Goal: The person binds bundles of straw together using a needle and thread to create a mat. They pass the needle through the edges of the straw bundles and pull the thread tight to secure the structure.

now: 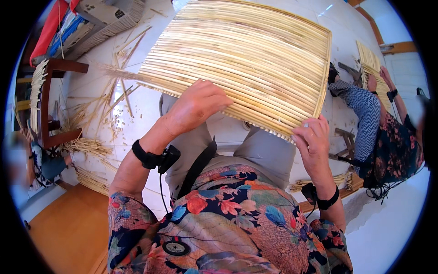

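A large panel of straw-coloured reed stalks (242, 59) lies in front of me, its stalks running side by side across it. The near edge slopes down to the right over my lap. My left hand (200, 104) grips that edge near its middle, fingers curled, thumb pressed toward the stalks. At the near right corner my right hand (314, 137) pinches the edge between thumb and fingers. Feathery ends of a stalk (116, 72) stick out past the panel's left corner. My palms and the panel's underside are hidden.
Loose stalks (89, 147) and cut bits litter the tiled floor on the left, beside a dark red wooden frame (64, 66). On the right a co-worker (394, 141) sits holding another reed panel (369, 57). Another person (41, 160) is at far left. More stalks (335, 180) lie at lower right.
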{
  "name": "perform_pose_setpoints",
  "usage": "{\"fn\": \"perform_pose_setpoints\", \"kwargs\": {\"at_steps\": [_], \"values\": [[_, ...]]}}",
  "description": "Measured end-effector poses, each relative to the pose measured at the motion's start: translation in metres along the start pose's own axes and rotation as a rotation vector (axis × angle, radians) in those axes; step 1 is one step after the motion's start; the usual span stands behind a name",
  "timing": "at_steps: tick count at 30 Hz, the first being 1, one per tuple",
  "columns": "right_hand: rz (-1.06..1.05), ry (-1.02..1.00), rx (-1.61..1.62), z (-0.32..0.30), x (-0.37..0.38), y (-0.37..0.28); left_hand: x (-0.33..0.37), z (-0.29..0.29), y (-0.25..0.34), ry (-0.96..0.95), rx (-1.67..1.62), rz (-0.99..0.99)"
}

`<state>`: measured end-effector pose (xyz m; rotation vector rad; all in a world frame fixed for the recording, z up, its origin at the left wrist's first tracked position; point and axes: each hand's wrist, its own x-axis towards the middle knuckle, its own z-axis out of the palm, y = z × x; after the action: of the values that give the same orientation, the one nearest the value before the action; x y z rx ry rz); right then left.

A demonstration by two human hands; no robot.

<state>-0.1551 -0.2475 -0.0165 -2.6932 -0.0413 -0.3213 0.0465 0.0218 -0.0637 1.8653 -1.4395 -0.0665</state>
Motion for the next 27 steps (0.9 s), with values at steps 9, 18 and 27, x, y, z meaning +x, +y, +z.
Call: {"fn": "perform_pose_setpoints", "kwargs": {"at_steps": [9,18,27], "values": [[0.012,-0.014,0.064,-0.01,0.006,0.002,-0.023,-0.053,-0.029,0.143,0.266,-0.186],[0.035,-0.045,0.051,-0.01,0.006,0.003,-0.039,-0.055,-0.024,0.025,0.286,-0.134],[0.027,-0.07,0.045,-0.012,0.008,0.004,-0.048,-0.045,-0.034,0.082,0.257,-0.148]]}}
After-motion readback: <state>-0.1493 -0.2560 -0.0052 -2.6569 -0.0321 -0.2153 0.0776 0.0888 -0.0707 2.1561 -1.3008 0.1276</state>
